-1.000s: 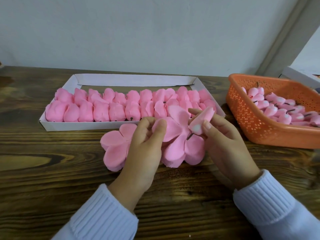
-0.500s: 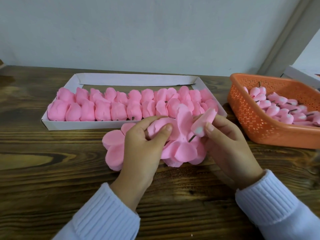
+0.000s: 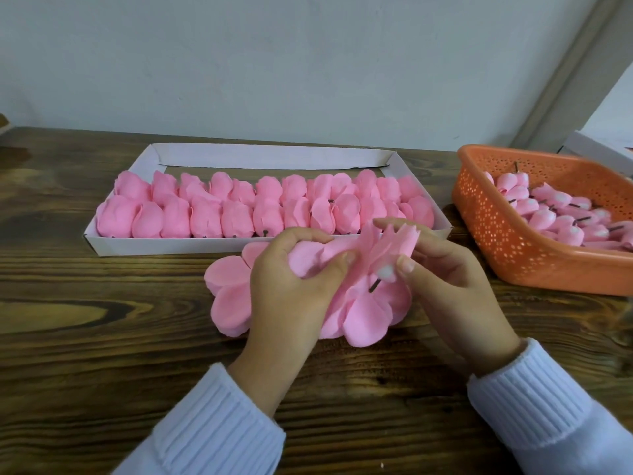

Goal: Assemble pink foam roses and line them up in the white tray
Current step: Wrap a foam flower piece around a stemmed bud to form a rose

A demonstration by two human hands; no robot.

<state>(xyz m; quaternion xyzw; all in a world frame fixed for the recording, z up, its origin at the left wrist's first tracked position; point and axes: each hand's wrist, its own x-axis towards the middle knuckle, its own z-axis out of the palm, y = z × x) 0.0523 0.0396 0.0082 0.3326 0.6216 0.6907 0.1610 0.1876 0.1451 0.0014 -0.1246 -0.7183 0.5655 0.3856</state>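
Left sleeve (image 3: 219, 423) and right sleeve (image 3: 534, 399), both pale bluish-white knit, thick vertical ribbing at the wrists.

Dark wooden table (image 3: 102, 354) under white tray (image 3: 164, 246), orange basket (image 3: 513, 255), pink foam petals (image 3: 229, 296).

You have soft, even light throughout; the wall (image 3: 308, 63) reads flat and pale, with no hot spots. Expect only faint, diffuse shadows on the table (image 3: 102, 337) beneath the left hand (image 3: 287, 303) and right hand (image 3: 455, 289). A pale sheen marks the wood at the right edge. The far table edge bows from wide-angle distortion. The foam petals (image 3: 363, 317) gripped in both hands look slightly smeared, and the sleeves (image 3: 219, 426) are soft.
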